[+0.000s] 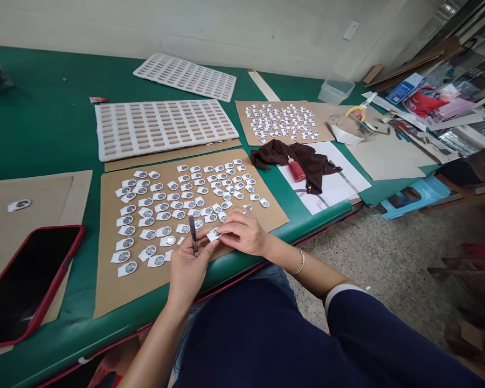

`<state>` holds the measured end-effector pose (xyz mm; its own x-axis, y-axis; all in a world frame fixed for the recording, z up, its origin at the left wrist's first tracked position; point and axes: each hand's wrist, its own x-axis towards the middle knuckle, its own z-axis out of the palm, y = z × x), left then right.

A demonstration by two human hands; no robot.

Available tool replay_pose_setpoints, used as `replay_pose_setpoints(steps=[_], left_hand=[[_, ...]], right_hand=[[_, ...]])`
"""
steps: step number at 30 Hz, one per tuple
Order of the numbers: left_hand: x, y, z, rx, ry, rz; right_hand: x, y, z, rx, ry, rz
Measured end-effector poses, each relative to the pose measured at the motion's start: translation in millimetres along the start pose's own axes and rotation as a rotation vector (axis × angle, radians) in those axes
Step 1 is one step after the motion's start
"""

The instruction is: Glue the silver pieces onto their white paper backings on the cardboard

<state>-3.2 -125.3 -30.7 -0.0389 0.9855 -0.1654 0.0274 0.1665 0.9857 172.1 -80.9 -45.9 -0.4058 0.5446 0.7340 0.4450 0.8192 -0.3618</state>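
The tweezers [193,234] in the left hand [188,269] are dark grey, and the small tag [213,235] between it and the right hand [244,231] is white with a dark round spot. Just past both hands, the other tags [126,268] are white with grey and black circles on brown cardboard [117,296], and farther off the big tray [165,129] is white with rows of tan spots. Left of the left hand the phone [28,280] is black with a red edge, past the right hand the cloth [275,153] is dark brown and the bottle [296,170] red, and the table [24,124] is green.
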Motion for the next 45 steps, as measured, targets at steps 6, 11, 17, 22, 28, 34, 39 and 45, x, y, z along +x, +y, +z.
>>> replay_pose_setpoints(steps=[6, 11, 17, 22, 28, 34, 39, 45], left_hand=[[0.7, -3.2, -1.3, -0.023, -0.021, -0.031], [-1.0, -2.7, -1.8, -0.038, -0.051, -0.052], [-2.2, 1.7, -0.7, -0.064, -0.063, -0.032], [-0.2, 3.8, -1.6, -0.126, -0.101, -0.055], [2.9, 4.7, -2.7, -0.153, -0.146, -0.087], [4.5, 3.5, -4.7, -0.158, -0.17, -0.087], [3.9, 3.2, -6.1, -0.164, -0.182, -0.105], [4.9, 0.8, -5.8, -0.152, -0.171, -0.11]], right_hand=[[-1.6, 0.9, 0.6, -0.025, -0.025, 0.004], [0.6, -2.6, -1.2, -0.035, -0.033, -0.003], [3.4, -5.7, -2.1, -0.059, -0.036, 0.003], [2.2, -5.6, -2.2, -0.087, -0.067, 0.006], [1.7, -5.8, -3.0, -0.081, -0.012, -0.043], [2.8, -6.5, -3.7, -0.08, -0.019, -0.039], [1.1, -6.3, -4.0, -0.061, -0.035, -0.029], [-2.6, -4.3, -1.9, -0.044, -0.089, 0.001]])
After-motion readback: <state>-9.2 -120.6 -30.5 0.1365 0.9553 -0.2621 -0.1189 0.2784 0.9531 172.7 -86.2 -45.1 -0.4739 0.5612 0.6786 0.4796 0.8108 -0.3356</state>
